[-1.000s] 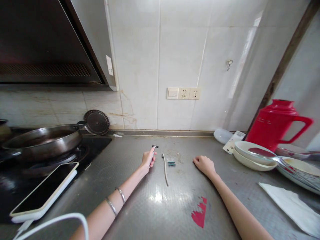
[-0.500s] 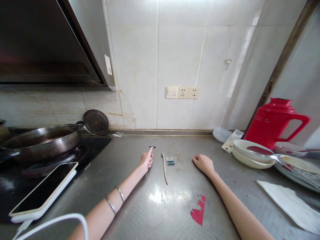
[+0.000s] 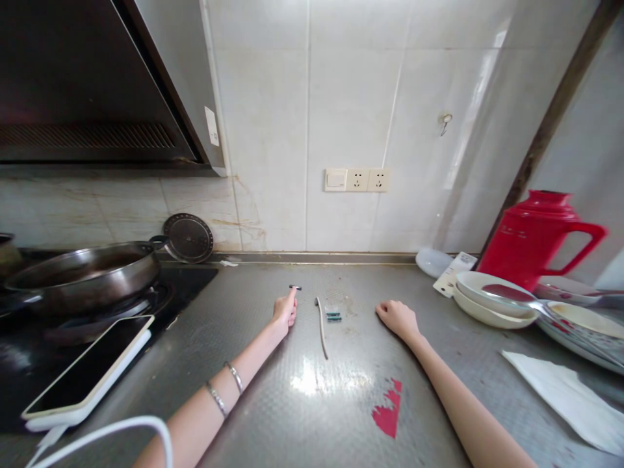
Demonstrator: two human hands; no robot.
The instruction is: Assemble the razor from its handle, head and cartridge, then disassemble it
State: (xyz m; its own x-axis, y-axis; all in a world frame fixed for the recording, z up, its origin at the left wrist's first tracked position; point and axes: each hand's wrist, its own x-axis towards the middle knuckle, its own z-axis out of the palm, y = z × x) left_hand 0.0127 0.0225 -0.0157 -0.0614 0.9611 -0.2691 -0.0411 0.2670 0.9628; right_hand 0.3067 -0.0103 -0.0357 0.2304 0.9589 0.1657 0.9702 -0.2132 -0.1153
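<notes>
We had our left hand closed around the handle of what looked like a razor, thumb laid along it and dark head pointing away from us toward the wall. The razor was out over the counter, left of a pale stick with a dark end; we could not tell whether its head touched the metal. Our right hand rested on the counter, loosely curled with the palm down; nothing showed in it, though its underside was hidden.

We judged the step in hand to be a plain hold, with the razor in one hand and the other hand idle. Any move from there called for a firm grip, fingertips clear of the head, and care around the stick and the two small teal pieces lying just right of it.

The counter was dull metal, scuffed and stained, with a torn red scrap lying flat nearer us. On our left a pan stood on the black stove, and a phone lay near a white cable. On our right we had stacked bowls, a red flask and white paper. Behind, the tiled wall carried sockets and a hook.
</notes>
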